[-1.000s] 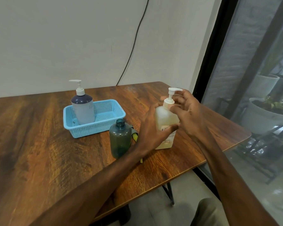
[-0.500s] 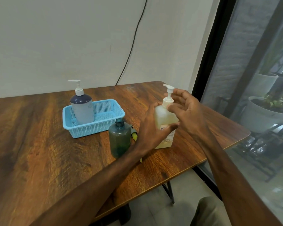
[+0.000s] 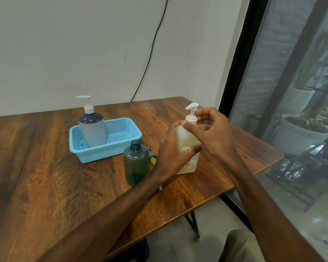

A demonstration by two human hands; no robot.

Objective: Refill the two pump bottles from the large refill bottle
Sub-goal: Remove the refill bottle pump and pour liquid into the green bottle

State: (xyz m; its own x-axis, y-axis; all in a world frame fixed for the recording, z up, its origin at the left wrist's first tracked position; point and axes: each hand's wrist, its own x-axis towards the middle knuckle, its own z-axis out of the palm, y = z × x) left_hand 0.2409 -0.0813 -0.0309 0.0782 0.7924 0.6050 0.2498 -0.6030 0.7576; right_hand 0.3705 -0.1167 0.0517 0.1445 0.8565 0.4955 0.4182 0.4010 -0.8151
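Observation:
A cream pump bottle (image 3: 186,140) stands on the wooden table (image 3: 45,186). My left hand (image 3: 171,154) grips its body from the left. My right hand (image 3: 210,131) pinches the white collar under the pump head (image 3: 192,107). To the left, a dark green bottle (image 3: 135,163) stands upright without a cap. Its pump part (image 3: 152,157) lies partly hidden behind it and my left wrist. A grey bottle with a dark top and white pump (image 3: 92,127) stands in the blue basket (image 3: 129,142).
The table's right edge (image 3: 269,167) lies close to the cream bottle, with a glass wall and potted plants (image 3: 303,133) beyond. A black cable (image 3: 151,50) runs down the wall behind the table.
The pump head on the cream bottle has turned round from pointing right to pointing left. My right hand's fingers have shifted round the collar. My left hand stays on the body.

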